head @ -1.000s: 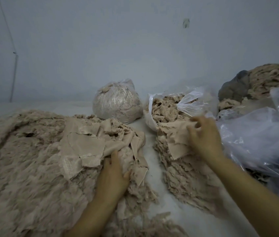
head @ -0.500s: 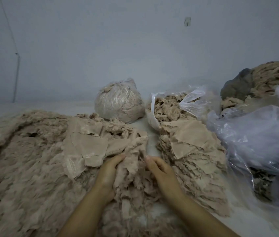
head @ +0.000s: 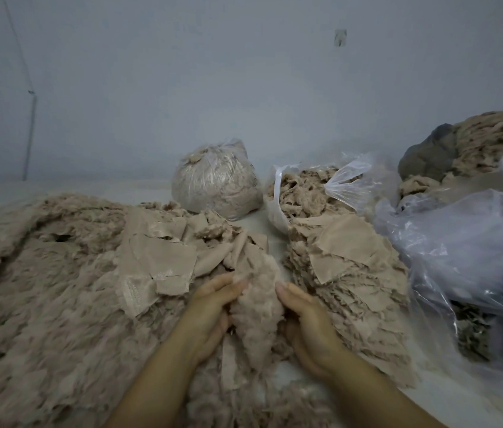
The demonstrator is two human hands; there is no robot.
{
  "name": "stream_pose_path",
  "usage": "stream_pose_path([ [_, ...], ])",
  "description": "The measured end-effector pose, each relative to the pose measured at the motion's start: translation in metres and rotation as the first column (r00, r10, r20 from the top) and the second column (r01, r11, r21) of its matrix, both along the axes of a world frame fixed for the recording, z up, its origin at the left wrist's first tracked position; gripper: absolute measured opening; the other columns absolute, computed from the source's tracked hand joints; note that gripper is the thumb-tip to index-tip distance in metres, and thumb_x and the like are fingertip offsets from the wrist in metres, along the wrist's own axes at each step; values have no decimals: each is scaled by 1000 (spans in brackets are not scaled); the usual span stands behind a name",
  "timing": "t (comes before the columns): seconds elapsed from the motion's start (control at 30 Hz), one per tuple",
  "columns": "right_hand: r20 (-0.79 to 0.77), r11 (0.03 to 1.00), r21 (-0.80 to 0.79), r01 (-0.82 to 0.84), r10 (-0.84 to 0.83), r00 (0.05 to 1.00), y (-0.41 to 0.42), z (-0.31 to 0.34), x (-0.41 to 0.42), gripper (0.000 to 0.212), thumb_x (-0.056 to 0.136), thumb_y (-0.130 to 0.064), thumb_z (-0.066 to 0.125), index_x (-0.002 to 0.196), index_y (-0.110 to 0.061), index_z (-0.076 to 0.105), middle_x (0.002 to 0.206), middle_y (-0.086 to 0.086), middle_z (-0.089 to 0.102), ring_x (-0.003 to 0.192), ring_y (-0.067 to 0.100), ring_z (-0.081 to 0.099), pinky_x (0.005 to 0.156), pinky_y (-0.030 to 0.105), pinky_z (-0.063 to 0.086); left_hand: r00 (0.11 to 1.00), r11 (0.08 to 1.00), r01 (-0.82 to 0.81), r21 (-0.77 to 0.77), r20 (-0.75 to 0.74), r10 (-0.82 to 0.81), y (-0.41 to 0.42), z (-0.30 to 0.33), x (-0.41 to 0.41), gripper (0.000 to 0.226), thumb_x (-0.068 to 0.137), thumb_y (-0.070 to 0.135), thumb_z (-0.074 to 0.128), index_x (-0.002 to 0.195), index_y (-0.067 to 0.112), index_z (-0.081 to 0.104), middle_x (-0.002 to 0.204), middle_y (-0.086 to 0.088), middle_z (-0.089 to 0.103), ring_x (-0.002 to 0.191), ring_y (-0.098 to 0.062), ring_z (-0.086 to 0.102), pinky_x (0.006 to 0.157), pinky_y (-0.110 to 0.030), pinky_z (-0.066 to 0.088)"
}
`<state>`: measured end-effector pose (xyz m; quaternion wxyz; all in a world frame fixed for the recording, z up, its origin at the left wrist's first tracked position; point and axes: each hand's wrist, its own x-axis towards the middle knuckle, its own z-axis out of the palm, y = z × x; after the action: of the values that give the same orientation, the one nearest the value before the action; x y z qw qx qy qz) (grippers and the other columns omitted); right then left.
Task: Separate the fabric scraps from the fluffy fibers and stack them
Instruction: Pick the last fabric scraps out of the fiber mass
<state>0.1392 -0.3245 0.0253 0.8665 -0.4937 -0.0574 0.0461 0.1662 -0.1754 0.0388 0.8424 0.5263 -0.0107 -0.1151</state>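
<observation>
Both hands meet at centre on one fluffy clump (head: 258, 307) of beige fibre. Left hand (head: 210, 313) cups the clump's left side, fingers gently bent around it, fingertips at its upper edge. Right hand (head: 304, 319) presses the clump's right side, palm turned inward, fingers nearly straight and together. Clump stands upright between the two palms, blurred at its edges.

Just left of the hands: loose fabric scraps (head: 157, 257), flat beige pieces, lying jumbled on a wide fibre heap (head: 37, 288) that spreads to the left edge. Exact scrap count cannot be told; several overlap.

Just right of the hands: one stack of scraps (head: 349, 273), layered flat, frayed edges showing down its side.

Behind: two clear bags of fibre, one tied bag (head: 216, 183) and one open bag (head: 302, 193) touching the stack's far end. Right: one large crumpled plastic sheet (head: 466, 242), with a further fibre mound (head: 497, 140) and one grey cloth (head: 432, 152) behind it. All rest on a pale surface (head: 272, 239) against a pale wall (head: 213, 72).
</observation>
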Motion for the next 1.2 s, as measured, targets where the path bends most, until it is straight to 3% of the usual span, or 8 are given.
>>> stream_pose_path([
  [0.17, 17, 998, 56, 19, -20, 1000, 1, -1, 1, 37, 75, -10, 69, 108, 5, 65, 108, 24, 69, 99, 32, 69, 76, 31, 57, 999, 998, -40, -41, 33, 42, 0, 1, -4, 30, 72, 15, 72, 97, -1, 68, 96, -25, 71, 84, -32, 71, 61, -32, 58],
  [0.33, -6, 999, 20, 48, -48, 999, -2, 3, 2, 12, 70, -11, 75, 61, -18, 70, 70, 7, 68, 68, 18, 68, 60, 28, 55, 987, 978, -160, -133, -41, 156, 7, 6, 2, 14, 91, 16, 58, 92, 6, 68, 83, -15, 74, 70, -23, 72, 52, -30, 57],
  [0.57, -64, 974, 98, 206, -201, 978, -4, 4, 6, 14, 75, -7, 69, 63, -11, 64, 57, 9, 64, 48, 17, 63, 44, 25, 52, 964, 965, -264, -2, 38, 264, 8, 2, 7, 14, 95, 20, 53, 95, 13, 66, 73, -5, 74, 62, -16, 70, 47, -24, 53],
  [0.7, -50, 932, 36, 360, -358, 932, -16, 7, 13, 12, 80, -14, 68, 72, -8, 61, 60, 8, 63, 48, 16, 60, 43, 22, 49, 988, 969, -41, 243, 156, 2, 6, -4, 2, 35, 76, 41, 68, 97, 13, 69, 89, -7, 75, 80, -20, 72, 61, -25, 55],
  [0.8, 29, 977, -14, 211, -211, 977, -8, 4, 8, 34, 65, -15, 77, 92, -6, 58, 75, 13, 65, 65, 23, 64, 58, 31, 56, 979, 937, 181, 298, 41, -202, 0, -6, -6, 51, 64, 39, 79, 103, 7, 70, 101, -15, 72, 93, -27, 70, 76, -32, 56],
  [0.9, 73, 977, -23, 210, -208, 975, -3, 2, 6, 49, 58, -10, 79, 102, -12, 59, 79, 6, 70, 72, 20, 67, 65, 31, 58, 992, 973, 123, 195, -64, -112, 2, -7, -3, 43, 72, 21, 74, 108, 0, 67, 100, -21, 71, 89, -31, 70, 82, -41, 57],
  [1.07, 181, 856, -47, 514, -499, 848, -10, 5, 9, 17, 77, 1, 71, 78, -14, 63, 70, 0, 66, 68, 15, 61, 61, 25, 54, 972, 998, -38, -48, -232, 26, 3, -2, 6, 26, 93, 17, 53, 81, -4, 63, 65, -16, 68, 52, -21, 65, 47, -29, 56],
  [1.2, 438, 806, -198, 557, -436, 786, -1, 0, 5, 32, 75, 12, 69, 73, -20, 64, 79, -5, 69, 77, 9, 64, 70, 19, 52, 961, 990, 122, -75, -238, -137, -3, -1, 0, 36, 88, 26, 58, 102, -5, 68, 94, -23, 69, 74, -28, 67, 56, -32, 58],
])
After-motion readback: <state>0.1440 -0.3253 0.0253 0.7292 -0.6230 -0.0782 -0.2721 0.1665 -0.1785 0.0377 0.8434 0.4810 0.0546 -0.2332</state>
